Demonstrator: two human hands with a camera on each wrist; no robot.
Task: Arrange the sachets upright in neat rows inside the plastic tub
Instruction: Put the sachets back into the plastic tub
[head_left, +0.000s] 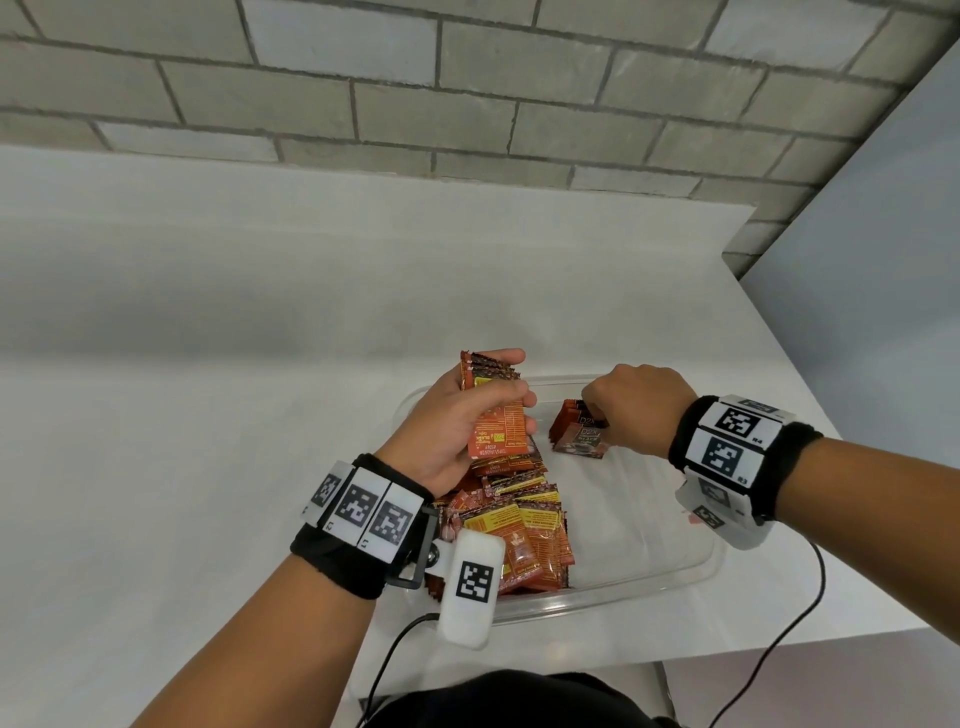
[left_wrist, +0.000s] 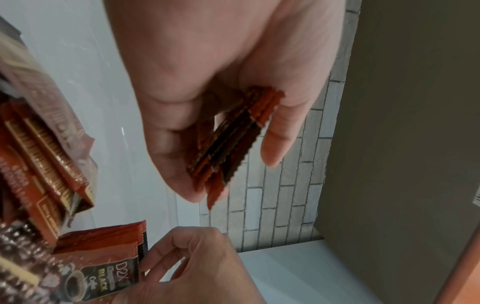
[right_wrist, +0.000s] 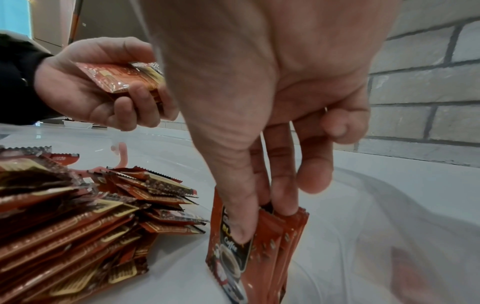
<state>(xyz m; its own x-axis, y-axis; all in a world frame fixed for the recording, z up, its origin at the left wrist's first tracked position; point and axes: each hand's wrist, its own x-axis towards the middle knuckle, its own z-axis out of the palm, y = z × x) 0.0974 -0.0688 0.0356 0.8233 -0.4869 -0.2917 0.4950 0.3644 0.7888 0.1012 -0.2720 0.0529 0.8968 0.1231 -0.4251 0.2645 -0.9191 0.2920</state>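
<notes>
On the left side of the clear, shallow plastic tub (head_left: 613, 590) lies a loose heap of orange-brown foil sachets (head_left: 519, 525), overlapping and mostly flat or slanted; above the heap's far end the left hand (head_left: 457, 421) is raised over the tub, fingers and thumb curled around a fanned handful of the same sachets (head_left: 498, 410), held clear of the pile; further right, near the tub's far wall, the right hand (head_left: 639, 405) reaches down, thumb and fingertips pinching a small standing bunch of sachets (right_wrist: 259, 246) whose lower edges rest on the tub floor; these stand upright, apart from the heap; the tub sits on a white table (head_left: 208, 364) before a grey brick wall (head_left: 467, 88).
</notes>
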